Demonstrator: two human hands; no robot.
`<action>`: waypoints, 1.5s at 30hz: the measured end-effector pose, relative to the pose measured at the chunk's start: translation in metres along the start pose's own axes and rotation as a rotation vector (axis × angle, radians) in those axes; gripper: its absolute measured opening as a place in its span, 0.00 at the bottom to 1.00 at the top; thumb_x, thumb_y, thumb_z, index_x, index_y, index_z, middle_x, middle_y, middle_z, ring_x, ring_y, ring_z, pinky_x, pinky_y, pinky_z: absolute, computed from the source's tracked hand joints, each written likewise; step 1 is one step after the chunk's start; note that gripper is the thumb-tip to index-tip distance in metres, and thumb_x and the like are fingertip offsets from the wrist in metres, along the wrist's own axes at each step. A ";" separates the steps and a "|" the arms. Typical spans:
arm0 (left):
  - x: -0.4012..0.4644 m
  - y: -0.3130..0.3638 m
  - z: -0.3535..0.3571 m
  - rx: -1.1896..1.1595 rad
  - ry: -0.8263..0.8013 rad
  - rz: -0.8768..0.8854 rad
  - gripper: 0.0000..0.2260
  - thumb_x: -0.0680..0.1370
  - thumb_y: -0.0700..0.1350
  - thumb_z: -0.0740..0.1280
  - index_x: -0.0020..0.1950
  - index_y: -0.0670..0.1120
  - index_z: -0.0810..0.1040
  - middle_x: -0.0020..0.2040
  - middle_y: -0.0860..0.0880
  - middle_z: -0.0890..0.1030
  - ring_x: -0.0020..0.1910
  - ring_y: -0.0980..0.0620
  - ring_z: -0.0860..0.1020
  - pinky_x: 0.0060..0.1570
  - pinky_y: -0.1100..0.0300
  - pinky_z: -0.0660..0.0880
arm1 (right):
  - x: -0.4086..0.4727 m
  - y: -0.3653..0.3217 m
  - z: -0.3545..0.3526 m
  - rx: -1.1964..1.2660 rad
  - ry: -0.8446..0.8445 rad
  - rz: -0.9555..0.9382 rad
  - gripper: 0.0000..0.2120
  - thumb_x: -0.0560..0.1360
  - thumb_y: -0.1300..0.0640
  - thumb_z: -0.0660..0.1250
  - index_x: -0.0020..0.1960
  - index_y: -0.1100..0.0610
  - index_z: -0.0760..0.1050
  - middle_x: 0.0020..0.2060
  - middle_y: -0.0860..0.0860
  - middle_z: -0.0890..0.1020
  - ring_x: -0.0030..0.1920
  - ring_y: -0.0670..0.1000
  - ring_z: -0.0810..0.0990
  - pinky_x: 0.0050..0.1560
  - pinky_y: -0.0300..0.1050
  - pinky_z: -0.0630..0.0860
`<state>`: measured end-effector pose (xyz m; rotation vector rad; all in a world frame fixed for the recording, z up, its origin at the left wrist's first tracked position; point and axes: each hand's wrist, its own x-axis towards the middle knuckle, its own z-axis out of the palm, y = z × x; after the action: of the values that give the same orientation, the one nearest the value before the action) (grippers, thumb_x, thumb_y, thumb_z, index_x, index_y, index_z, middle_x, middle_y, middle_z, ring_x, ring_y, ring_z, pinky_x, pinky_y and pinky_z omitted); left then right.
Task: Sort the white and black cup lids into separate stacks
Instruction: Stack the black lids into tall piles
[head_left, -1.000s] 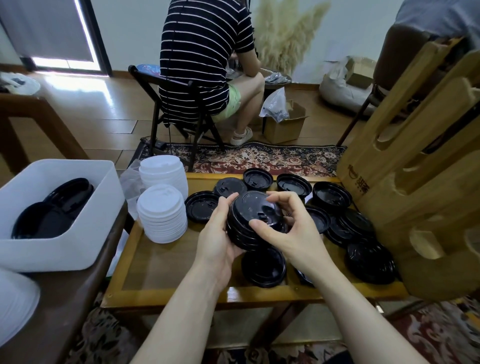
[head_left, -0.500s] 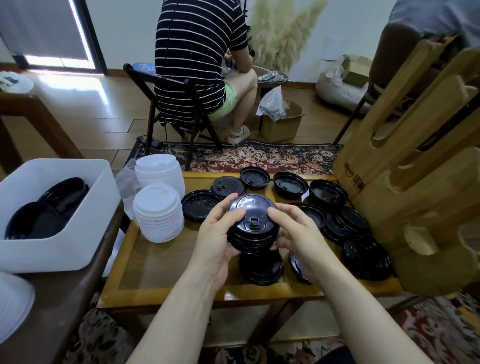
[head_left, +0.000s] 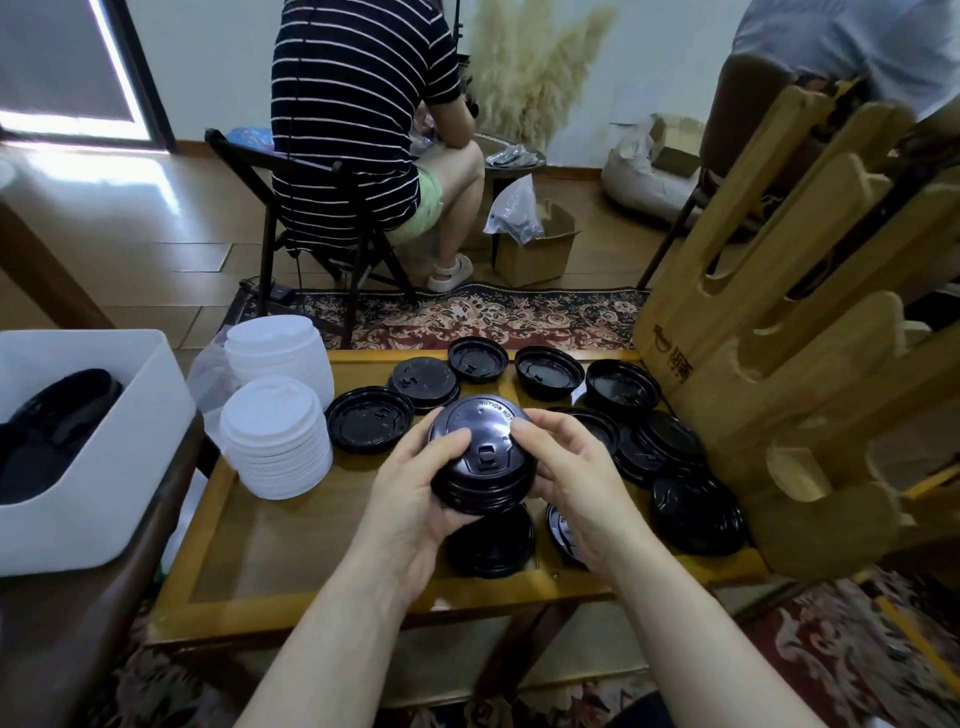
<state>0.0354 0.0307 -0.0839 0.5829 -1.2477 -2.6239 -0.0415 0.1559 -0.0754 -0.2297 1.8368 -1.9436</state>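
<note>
Black held stack: glossy round black plastic cup lids (head_left: 480, 457), nested dome-up, lifted above the middle of the tabletop.
Left hand (head_left: 415, 499): fingers curled round the stack's left rim, thumb on top.
Right hand (head_left: 576, 488): curled round the right rim, thumb on the top lid.
Loose black lids (head_left: 675, 467): scattered on the far and right part of the wooden tabletop (head_left: 291, 545), one pile (head_left: 491, 540) just beneath the hands.
White lid stacks: two, near one (head_left: 275, 441) and far one (head_left: 280, 353), at the left edge.
White plastic bin (head_left: 104, 457): further left, holding dark lids.
Wooden rack (head_left: 795, 364): right of the tabletop.
</note>
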 end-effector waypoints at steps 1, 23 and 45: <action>0.001 0.001 -0.001 -0.004 0.021 0.009 0.20 0.74 0.41 0.69 0.66 0.47 0.78 0.58 0.42 0.84 0.56 0.43 0.83 0.46 0.46 0.82 | 0.000 0.000 0.000 -0.019 -0.016 -0.010 0.15 0.75 0.53 0.70 0.59 0.57 0.76 0.51 0.53 0.84 0.46 0.50 0.84 0.41 0.43 0.80; 0.012 0.015 -0.010 -0.097 0.078 0.010 0.23 0.74 0.42 0.69 0.70 0.50 0.75 0.58 0.45 0.85 0.59 0.43 0.82 0.54 0.41 0.80 | 0.089 -0.014 -0.097 -1.628 0.374 -0.196 0.09 0.77 0.54 0.64 0.55 0.49 0.81 0.56 0.49 0.79 0.63 0.54 0.67 0.56 0.51 0.60; 0.007 0.020 -0.024 -0.088 0.110 -0.018 0.19 0.78 0.42 0.67 0.69 0.48 0.76 0.59 0.45 0.84 0.59 0.44 0.82 0.49 0.47 0.81 | 0.013 -0.011 -0.038 -1.358 0.162 -0.512 0.04 0.74 0.49 0.71 0.45 0.47 0.78 0.42 0.42 0.79 0.52 0.49 0.74 0.52 0.47 0.61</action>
<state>0.0390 -0.0012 -0.0842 0.7154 -1.0944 -2.6062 -0.0713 0.1842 -0.0712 -1.0273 3.1217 -0.5744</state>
